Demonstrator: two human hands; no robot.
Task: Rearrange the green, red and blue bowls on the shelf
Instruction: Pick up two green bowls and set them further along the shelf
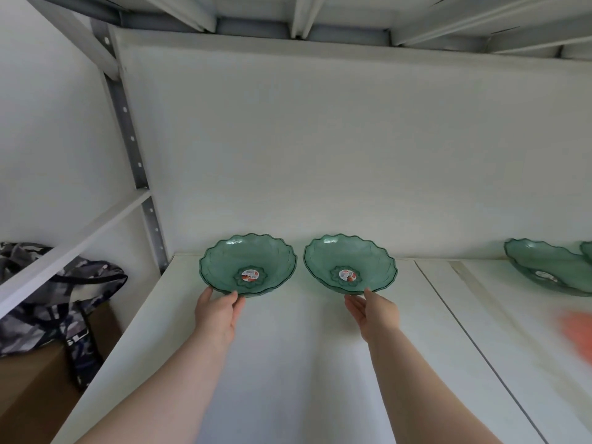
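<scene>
Two translucent green bowls with wavy rims and round stickers stand side by side at the back of the white shelf (pixel 288 347). My left hand (pixel 219 310) reaches to the left green bowl (pixel 248 264), and its thumb and fingertips touch the near rim. My right hand (pixel 373 310) does the same at the near rim of the right green bowl (pixel 350 264). Both hands look spread rather than closed, and both bowls rest on the shelf. A third green bowl (pixel 544 267) sits at the right edge, with a sliver of another green bowl (pixel 587 251) behind it.
A blurred orange-red shape (pixel 576 331) shows at the far right edge. To the left, beyond the grey shelf post (pixel 131 139), a patterned bag (pixel 48 299) lies on a cardboard box (pixel 32 395). A white back panel closes the shelf behind the bowls.
</scene>
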